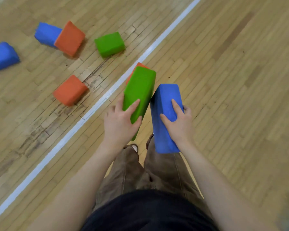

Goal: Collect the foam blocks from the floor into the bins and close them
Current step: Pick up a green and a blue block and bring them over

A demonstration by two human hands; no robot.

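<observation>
Wood gym floor point(232, 80) fills the view, crossed by a white line point(157, 45) running diagonally from upper right to lower left. I see no bin anywhere in frame, so I cannot tell which way the carry must go.

My left hand point(118, 120) clasps a green block point(138, 90); fingers wrap its near end, and its long axis points away from me, tilted slightly right. An orange edge point(140, 65) shows behind its far end; I cannot tell whether that is a second held block or one on the floor. My right hand point(178, 122) grips a blue block point(165, 114) around its middle, long axis also running away from me. The two held blocks nearly touch at their inner edges.

Loose blocks lie beyond the line, all on my left side:
- orange near point(70, 90)
- green far point(109, 44)
- orange far point(70, 38), overlapping a blue one point(46, 33)
- blue at left edge point(2, 55)

Both hands are full. In my judgement, the held blocks must be dropped in a bin before the loose ones are collected; the left hand is nearer to them. Nothing obstructs the floor between.
</observation>
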